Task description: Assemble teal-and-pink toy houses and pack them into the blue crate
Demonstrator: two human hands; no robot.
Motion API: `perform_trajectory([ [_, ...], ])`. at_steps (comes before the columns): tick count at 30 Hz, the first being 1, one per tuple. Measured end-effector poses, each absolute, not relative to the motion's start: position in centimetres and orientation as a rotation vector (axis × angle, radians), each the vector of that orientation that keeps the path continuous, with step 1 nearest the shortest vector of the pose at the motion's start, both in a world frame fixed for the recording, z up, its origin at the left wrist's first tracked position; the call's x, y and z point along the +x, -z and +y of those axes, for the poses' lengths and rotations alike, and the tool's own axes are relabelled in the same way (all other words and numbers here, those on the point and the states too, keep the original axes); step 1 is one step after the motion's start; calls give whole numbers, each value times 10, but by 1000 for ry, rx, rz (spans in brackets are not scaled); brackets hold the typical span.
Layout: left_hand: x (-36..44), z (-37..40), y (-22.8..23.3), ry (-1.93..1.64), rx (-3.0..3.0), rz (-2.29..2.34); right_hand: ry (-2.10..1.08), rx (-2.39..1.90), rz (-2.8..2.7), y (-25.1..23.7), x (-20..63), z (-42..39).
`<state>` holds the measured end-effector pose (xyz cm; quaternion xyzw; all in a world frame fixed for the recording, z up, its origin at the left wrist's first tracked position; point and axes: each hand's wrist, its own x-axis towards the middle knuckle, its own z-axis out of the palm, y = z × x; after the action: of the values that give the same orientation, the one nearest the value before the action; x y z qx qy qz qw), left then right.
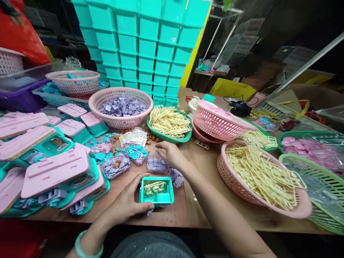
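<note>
My left hand (130, 200) grips the left side of a small teal plastic box (172, 195), thumb at its front. The box is open at the top and stands on the table with pale yellow plastic parts (154, 187) inside. Beyond it, my right hand (169, 153) reaches over a clear tray of purple parts (156, 164). Its fingers are bunched and bent downward; what they hold, if anything, is hidden. Loose purple pieces (176, 177) lie beside the box. Just left are a tray of turquoise pieces (136, 153) and another of purple pieces (116, 165) with brown balls on top.
Pink-lidded teal boxes (57, 168) are piled at left. Behind stand a pink basket of purple parts (120, 107), a green basket of yellow parts (170, 123) and stacked teal boxes (145, 46). At right are a pink basket of yellow frames (263, 175) and a light-green basket (317, 190).
</note>
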<state>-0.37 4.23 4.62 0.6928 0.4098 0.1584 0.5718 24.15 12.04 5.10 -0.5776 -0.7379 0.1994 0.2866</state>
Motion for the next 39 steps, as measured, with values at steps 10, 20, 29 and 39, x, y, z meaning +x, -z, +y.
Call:
perform_trajectory([
  [10, -1, 51, -26, -461, 1683, 961, -387, -1237, -1897, -45, 218, 81],
  [20, 16, 56, -34, -709, 2069, 1112, 168, -1591, -1456, -35, 313, 2],
  [29, 209, 129, -131, -993, 2531, 453, 242, -2128, -1362, -155, 423, 98],
  [39, 372, 249, -184, -264, 2889, 746, -358, -2587, -1392, -174, 501, 174],
])
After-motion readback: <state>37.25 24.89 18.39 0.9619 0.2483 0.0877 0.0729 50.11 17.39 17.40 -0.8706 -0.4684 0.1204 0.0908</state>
